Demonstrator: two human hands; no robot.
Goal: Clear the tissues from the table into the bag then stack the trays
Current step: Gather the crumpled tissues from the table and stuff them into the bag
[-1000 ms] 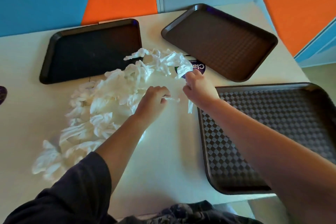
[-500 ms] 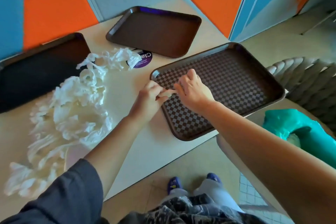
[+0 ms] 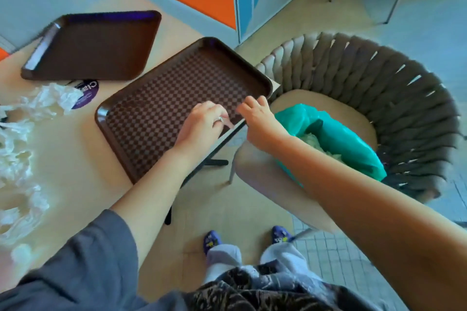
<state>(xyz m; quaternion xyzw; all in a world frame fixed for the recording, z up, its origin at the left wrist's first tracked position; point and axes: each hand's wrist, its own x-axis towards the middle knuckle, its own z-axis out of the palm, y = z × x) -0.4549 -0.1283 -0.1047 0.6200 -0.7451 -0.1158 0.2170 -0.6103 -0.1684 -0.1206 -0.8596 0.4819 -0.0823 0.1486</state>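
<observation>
Tissues [image 3: 22,149]: heaped on the desk [image 3: 75,171], nine o'clock of my hands.
Left hand [image 3: 202,124]: fingers curled, grip unclear.
Right hand [image 3: 257,121]: likewise.
Bag [image 3: 336,134]: three o'clock; checkered tray [image 3: 156,98] beneath my hands.

White tissues [image 3: 22,139] heaped beside two brown trays [image 3: 164,106]; teal bag [image 3: 338,139] open.

Bright, even daylight as I view it; soft shadows; motion blur throughout; wide-angle bending at edges; colours oversaturated.

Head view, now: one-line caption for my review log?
Both hands, left hand and right hand, move over the checkered tray toward the green bag, tissues remaining.
</observation>
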